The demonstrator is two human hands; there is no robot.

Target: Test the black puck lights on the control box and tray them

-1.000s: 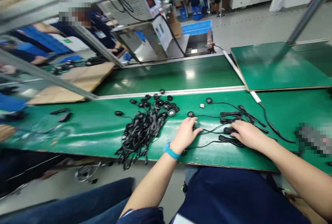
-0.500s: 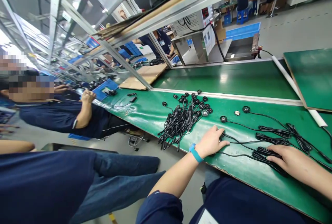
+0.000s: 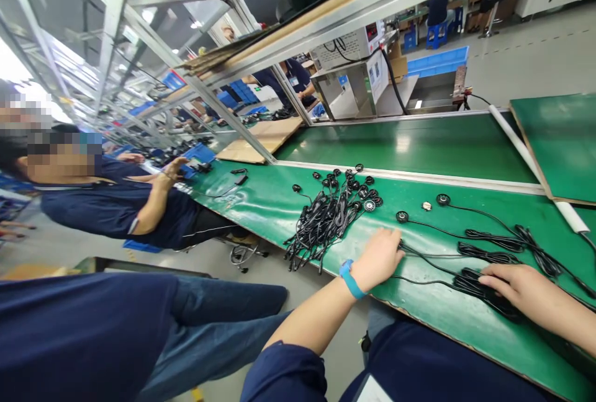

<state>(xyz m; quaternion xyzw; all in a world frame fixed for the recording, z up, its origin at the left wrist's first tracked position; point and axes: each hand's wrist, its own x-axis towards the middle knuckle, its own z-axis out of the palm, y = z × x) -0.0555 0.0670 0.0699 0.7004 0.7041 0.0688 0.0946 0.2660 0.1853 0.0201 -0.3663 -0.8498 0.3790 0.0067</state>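
Note:
My left hand, with a blue band at the wrist, is closed over the near ends of black cables. Whatever parts sit at those ends are hidden under the fingers. My right hand grips a coiled cable bundle between thumb and fingers, low over the green bench. Just beyond my hands lie two cables with round black discs, one disc nearer and another disc farther off. Between and behind them sits a small whitish piece. More coiled cables lie beside my right hand.
A heap of black cables with round heads lies left of my hands on the green bench. Behind runs a green belt with a metal edge. A green board stands at the right. Co-workers are at the left.
My left thumb has drawn in against the fingers, and the black part seen at the fingertips is now covered. My right hand stays on the bundle. A co-worker's raised hand has shifted right.

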